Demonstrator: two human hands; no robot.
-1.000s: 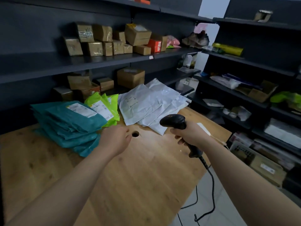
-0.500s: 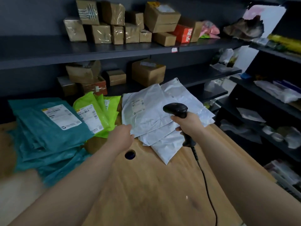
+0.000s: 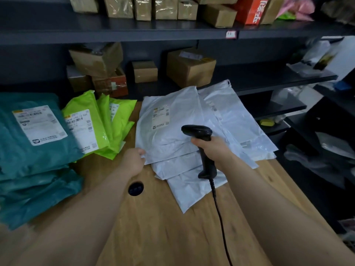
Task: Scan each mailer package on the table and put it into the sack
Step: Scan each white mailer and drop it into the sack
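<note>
We record the table (image 3: 163, 227) as bare wood, grained and matt. The white mailers (image 3: 172, 116) are thin plastic film, creased and softly glossy. The green mailers (image 3: 86, 104) are shinier and the teal mailers (image 3: 28, 154) duller. The scanner (image 3: 196, 131) is smooth black plastic. The boxes (image 3: 190, 68) are brown cardboard under glossy tape; the shelves (image 3: 134, 31) are dark and matt.

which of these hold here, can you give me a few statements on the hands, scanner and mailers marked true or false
1. The right hand grips the scanner. True.
2. The green mailers lie between the teal mailers and the white mailers. True.
3. The left hand rests on the teal mailers. False: it touches a corner of the top white mailer.
4. The scanner is cordless. False: a cable runs from its handle.
</note>
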